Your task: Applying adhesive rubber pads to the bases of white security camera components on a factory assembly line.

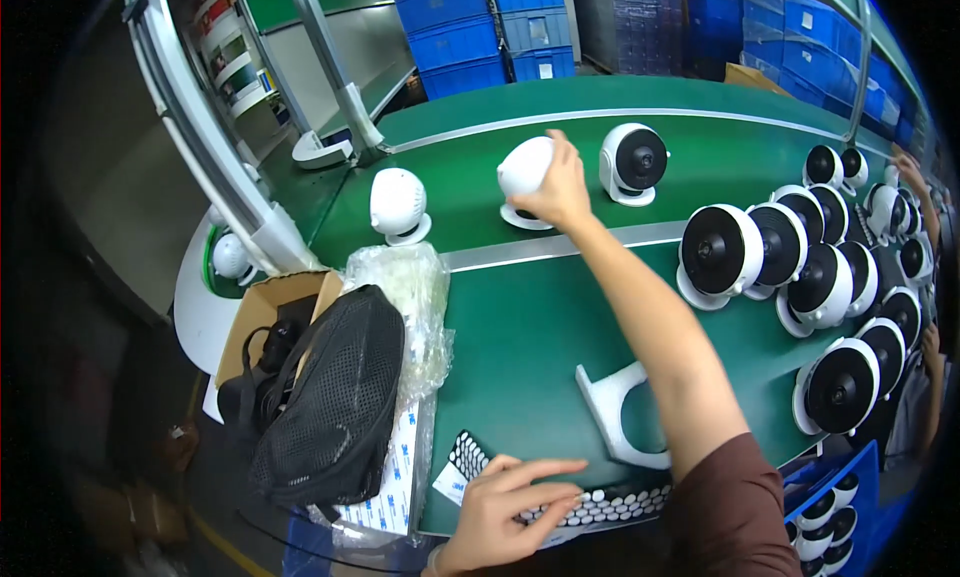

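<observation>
White round device point(527, 167) is on the green desk point(520, 327), between a ribbed white unit point(398, 203) and a black-faced unit point(638, 161), with your right hand point(562, 192) gripping its side. Your left hand point(495, 507) is at the white dots point(630, 505); I cannot tell whether it pinches one.

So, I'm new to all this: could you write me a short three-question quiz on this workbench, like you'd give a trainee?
1. What is the right hand holding?
2. True or false: the black mesh bag lies to the left of the white curved bracket.
3. The roundish pieces beside the left hand are: a) red; b) white; c) blue.

Key:
1. A white desk fan.
2. True.
3. b
</observation>
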